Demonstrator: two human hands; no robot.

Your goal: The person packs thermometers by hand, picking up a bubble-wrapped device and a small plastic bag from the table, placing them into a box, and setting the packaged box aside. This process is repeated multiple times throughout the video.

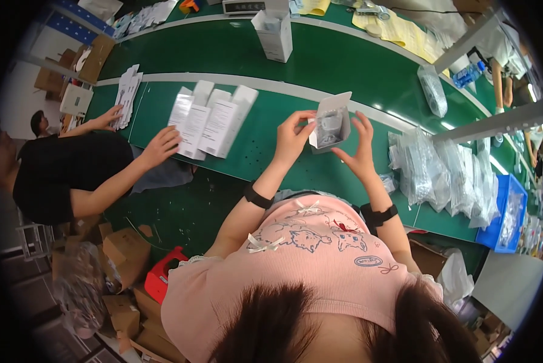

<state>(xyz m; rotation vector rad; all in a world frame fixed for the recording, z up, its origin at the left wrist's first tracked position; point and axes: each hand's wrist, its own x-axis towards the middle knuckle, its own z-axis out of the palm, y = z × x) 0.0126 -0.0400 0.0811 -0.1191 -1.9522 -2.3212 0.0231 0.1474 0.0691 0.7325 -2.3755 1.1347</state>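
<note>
A small white carton (342,100) is held over the green table in front of me, its flap raised. Inside lies an item in clear plastic (328,128), its kind hard to make out. The fingers of my left hand (291,138) are closed on the carton's left edge. My right hand (361,147) is at the other side, thumb and fingers spread apart, the thumb close to the lower corner. Left of my hands, several white printed cartons (208,124) lie side by side on the table.
A co-worker's hand (161,147) rests by those cartons, the other on folded cardboard pieces (127,97). Plastic-bagged items (426,166) are piled right, before a blue bin (517,242). On the conveyor (208,48) stands an open white box (276,45).
</note>
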